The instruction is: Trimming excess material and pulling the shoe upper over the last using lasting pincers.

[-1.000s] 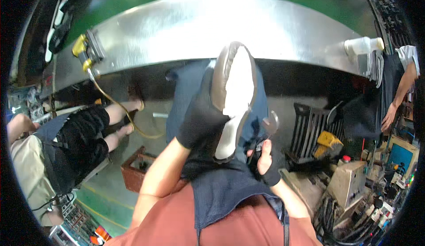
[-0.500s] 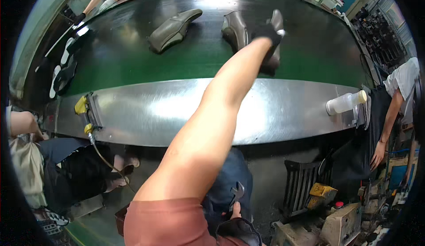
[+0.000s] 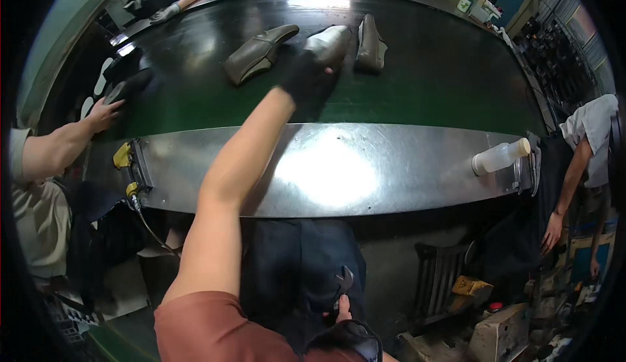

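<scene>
The left hand (image 3: 305,78) grips one shoe (image 3: 331,41), pale sole upward, at the green belt (image 3: 222,111) between two other shoes (image 3: 261,54); the right hand (image 3: 341,311) clasps pincers (image 3: 345,280) above the lap. The step seems to be handling this shoe; moving it calls for clearing its neighbours.

Light from above burns a white glare into the desk (image 3: 404,166) and a paler streak across the far end of the belt (image 3: 424,101). The nearer belt is dim, the space under the desk murky. The forearm (image 3: 228,176) throws a soft shadow. The left hand (image 3: 306,78) looks slightly blurred. Straight edges bow toward a black rim.
</scene>
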